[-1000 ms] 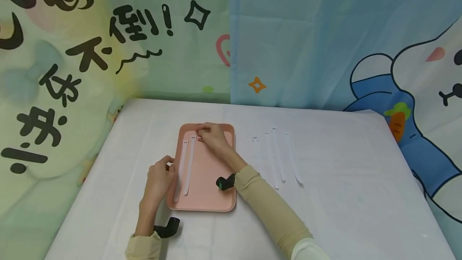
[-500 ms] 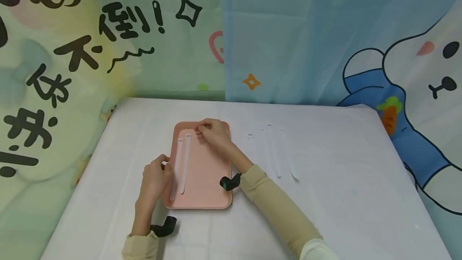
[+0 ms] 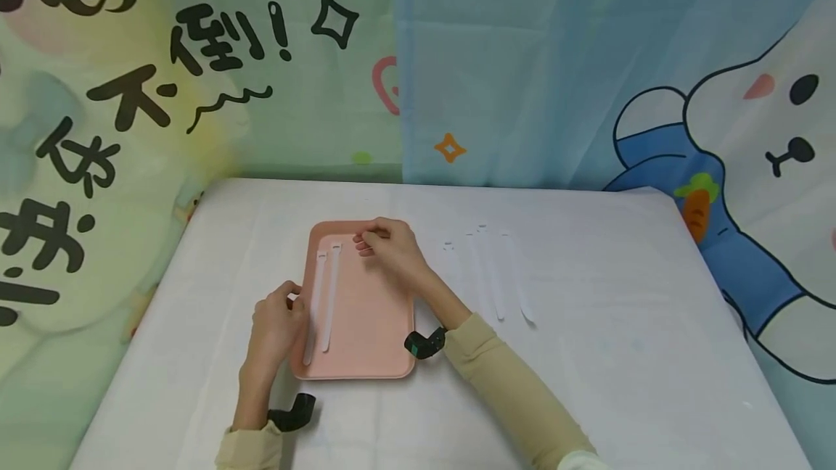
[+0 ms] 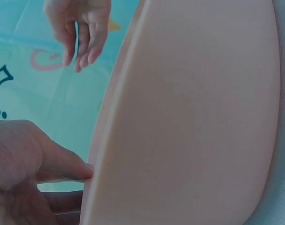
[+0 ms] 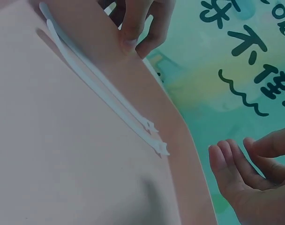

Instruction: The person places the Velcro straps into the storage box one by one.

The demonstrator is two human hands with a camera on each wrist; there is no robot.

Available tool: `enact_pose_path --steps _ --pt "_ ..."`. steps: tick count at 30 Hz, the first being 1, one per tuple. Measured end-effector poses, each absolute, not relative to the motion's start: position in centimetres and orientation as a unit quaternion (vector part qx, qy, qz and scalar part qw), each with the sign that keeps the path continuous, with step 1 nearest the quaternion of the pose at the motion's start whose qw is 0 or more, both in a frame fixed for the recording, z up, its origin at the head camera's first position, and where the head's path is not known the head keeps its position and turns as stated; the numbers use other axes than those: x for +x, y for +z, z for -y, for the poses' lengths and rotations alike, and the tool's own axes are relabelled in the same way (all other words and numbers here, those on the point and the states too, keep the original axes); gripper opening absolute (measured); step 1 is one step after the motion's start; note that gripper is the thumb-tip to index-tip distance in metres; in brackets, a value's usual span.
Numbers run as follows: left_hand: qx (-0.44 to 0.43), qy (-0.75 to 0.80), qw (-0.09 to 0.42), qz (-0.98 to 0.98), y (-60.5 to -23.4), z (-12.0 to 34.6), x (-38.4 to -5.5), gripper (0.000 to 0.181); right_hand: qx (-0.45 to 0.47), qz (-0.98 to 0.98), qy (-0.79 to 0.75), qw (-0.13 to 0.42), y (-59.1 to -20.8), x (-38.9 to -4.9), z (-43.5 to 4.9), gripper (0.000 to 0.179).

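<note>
A pink rectangular tray lies on the table, and my left hand pinches its left rim between thumb and fingers. Two narrow white strips, each with a small notched head at the far end, lie side by side along the tray's left side. The right wrist view shows these strips slightly bent, apart from any hand. Over the tray's far right part hovers my right hand, its fingers loosely bent with nothing between them. In the left wrist view the tray's side hides the strips.
Several more white strips lie on the white tablecloth to the right of the tray, faint against it. A printed cloth backdrop stands behind the table and along its left side.
My right hand has drawn away to the right from the head of the inner strip, which stays on the tray. The left hand keeps its hold on the rim. The head view shifts slightly.
</note>
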State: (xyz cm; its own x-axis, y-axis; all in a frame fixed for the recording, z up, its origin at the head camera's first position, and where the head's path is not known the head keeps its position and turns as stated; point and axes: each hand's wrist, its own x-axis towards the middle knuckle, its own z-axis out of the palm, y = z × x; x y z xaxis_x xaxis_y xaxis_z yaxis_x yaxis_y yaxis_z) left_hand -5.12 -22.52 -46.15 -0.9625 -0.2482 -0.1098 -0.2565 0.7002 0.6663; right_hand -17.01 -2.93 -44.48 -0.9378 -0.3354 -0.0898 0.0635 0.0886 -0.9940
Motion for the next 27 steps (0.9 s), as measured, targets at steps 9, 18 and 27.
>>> enact_pose_path --steps 9,18,27 --pt "-0.144 0.358 0.007 -0.923 -46.1 22.7 -4.8 0.030 -0.078 -0.708 -0.689 0.133 -44.8 -16.1 1.8 0.024" --pt "-0.146 0.355 0.017 -0.923 -46.2 22.7 -4.6 0.030 -0.054 -0.679 -0.725 0.103 -45.6 -15.6 -0.1 0.021" --pt "-0.131 0.351 0.010 -0.927 -46.1 22.5 -4.9 0.029 -0.027 -0.708 -0.703 0.070 -46.2 -16.3 -3.1 0.022"
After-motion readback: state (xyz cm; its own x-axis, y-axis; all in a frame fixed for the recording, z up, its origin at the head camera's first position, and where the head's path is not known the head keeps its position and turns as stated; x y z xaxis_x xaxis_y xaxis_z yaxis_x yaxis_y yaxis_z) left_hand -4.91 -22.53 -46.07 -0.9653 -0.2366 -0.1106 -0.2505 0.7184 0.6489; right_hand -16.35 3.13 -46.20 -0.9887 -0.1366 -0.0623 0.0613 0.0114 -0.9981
